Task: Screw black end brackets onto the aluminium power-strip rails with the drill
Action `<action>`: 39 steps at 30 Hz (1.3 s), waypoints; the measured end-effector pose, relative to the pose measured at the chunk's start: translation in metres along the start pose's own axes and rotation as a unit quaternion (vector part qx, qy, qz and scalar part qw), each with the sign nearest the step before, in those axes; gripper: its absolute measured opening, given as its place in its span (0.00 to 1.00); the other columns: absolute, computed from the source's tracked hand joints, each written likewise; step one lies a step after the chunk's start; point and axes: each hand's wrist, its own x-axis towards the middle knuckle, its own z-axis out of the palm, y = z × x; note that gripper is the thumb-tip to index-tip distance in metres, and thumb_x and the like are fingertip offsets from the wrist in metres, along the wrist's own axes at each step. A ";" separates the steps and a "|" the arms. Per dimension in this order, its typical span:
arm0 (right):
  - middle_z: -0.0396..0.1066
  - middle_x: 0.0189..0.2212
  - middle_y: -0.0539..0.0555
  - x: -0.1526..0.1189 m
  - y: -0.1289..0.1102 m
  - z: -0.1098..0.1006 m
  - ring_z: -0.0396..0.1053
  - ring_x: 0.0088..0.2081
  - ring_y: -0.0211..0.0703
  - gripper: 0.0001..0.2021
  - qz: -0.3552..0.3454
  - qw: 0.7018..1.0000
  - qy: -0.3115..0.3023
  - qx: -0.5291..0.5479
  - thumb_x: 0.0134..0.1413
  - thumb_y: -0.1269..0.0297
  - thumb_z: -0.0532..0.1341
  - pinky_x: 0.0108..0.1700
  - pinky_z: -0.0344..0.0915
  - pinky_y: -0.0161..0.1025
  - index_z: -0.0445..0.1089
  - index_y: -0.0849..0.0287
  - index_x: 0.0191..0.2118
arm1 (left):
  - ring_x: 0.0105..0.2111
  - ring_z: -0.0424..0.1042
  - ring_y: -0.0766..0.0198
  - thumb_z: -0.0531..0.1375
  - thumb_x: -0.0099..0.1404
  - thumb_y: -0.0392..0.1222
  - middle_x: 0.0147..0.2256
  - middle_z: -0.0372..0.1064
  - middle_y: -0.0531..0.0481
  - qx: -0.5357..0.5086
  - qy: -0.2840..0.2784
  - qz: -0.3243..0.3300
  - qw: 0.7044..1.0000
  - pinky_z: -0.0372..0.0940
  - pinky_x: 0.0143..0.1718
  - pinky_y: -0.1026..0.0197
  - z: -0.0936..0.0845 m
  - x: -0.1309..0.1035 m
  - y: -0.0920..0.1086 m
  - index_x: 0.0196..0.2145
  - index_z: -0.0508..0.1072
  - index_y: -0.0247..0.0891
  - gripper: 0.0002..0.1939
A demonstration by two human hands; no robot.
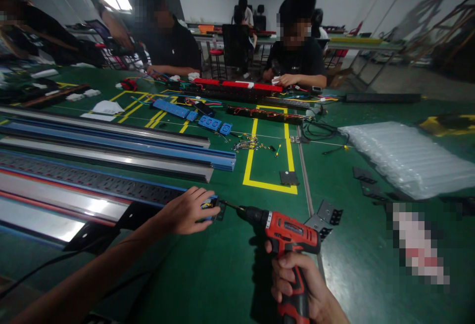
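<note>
My right hand [297,277] is wrapped round the handle of a red and black cordless drill [291,232]. The drill points left, and its long thin bit reaches to the end of a blue metal profile [168,191] with a black perforated strip. My left hand [193,210] lies over that same end, its fingers curled round it. Between the fingertips and the bit a small dark end plate [220,211] shows, with some yellow inside the profile. Whether the bit tip sits in a screw is too small to tell.
More long profiles [111,146] lie to the left. Loose screws [247,143], blue socket modules [210,122] and black brackets [326,217] are on the green table. Bubble wrap [411,158] lies at right. Co-workers sit across, one handling a red strip [237,84].
</note>
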 end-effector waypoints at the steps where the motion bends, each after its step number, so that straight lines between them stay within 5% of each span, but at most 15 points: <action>1: 0.56 0.13 0.40 0.000 0.000 0.000 0.49 0.14 0.31 0.14 0.000 1.000 0.001 -0.002 0.46 0.73 0.59 0.23 0.68 0.37 0.72 0.63 0.41 | 0.47 0.66 0.47 0.60 0.65 0.48 0.50 0.66 0.37 0.001 0.002 0.002 1.000 0.61 0.44 0.48 0.001 0.000 0.000 0.49 0.73 0.45 0.15; 13: 0.56 0.14 0.40 0.001 -0.003 0.000 0.51 0.15 0.30 0.13 0.003 1.000 -0.001 -0.002 0.46 0.73 0.61 0.23 0.67 0.36 0.72 0.63 0.41 | 0.47 0.66 0.48 0.60 0.65 0.47 0.50 0.67 0.38 -0.003 0.028 0.004 1.000 0.62 0.44 0.48 0.000 -0.001 0.000 0.49 0.73 0.44 0.15; 23: 0.53 0.15 0.39 0.003 -0.021 -0.007 0.47 0.15 0.30 0.17 0.020 0.999 -0.018 -0.021 0.61 0.53 0.60 0.23 0.64 0.34 0.70 0.62 0.47 | 0.47 0.66 0.48 0.59 0.64 0.49 0.51 0.67 0.38 0.020 0.030 -0.008 0.999 0.61 0.46 0.48 0.003 -0.003 0.002 0.49 0.73 0.46 0.16; 30: 0.59 0.15 0.40 0.009 -0.040 -0.017 0.62 0.16 0.33 0.13 0.029 0.995 -0.055 -0.080 0.57 0.60 0.64 0.26 0.68 0.37 0.69 0.62 0.44 | 0.46 0.66 0.49 0.58 0.65 0.50 0.51 0.66 0.39 0.038 0.005 -0.012 0.999 0.60 0.45 0.49 0.002 0.000 0.003 0.50 0.71 0.47 0.16; 34: 0.69 0.21 0.47 0.009 -0.049 -0.018 0.77 0.27 0.46 0.15 0.047 0.991 -0.033 -0.124 0.54 0.61 0.65 0.29 0.70 0.39 0.68 0.62 0.46 | 0.48 0.65 0.47 0.58 0.65 0.50 0.51 0.65 0.39 0.044 0.004 -0.015 0.999 0.59 0.46 0.48 0.002 -0.001 0.004 0.50 0.71 0.47 0.16; 37: 0.69 0.22 0.47 0.010 -0.055 -0.018 0.72 0.23 0.40 0.17 0.055 0.991 -0.017 -0.121 0.54 0.62 0.65 0.26 0.68 0.37 0.68 0.62 0.48 | 0.48 0.65 0.47 0.59 0.65 0.51 0.51 0.65 0.40 0.047 0.005 -0.021 0.999 0.59 0.47 0.48 0.003 -0.001 0.004 0.50 0.70 0.47 0.16; 39: 0.61 0.17 0.41 0.011 -0.060 -0.017 0.60 0.16 0.31 0.15 0.061 0.994 -0.020 -0.092 0.54 0.61 0.65 0.23 0.65 0.34 0.69 0.63 0.45 | 0.47 0.65 0.47 0.59 0.65 0.51 0.52 0.65 0.40 0.045 0.004 -0.022 0.999 0.59 0.47 0.48 0.004 -0.001 0.004 0.50 0.70 0.48 0.17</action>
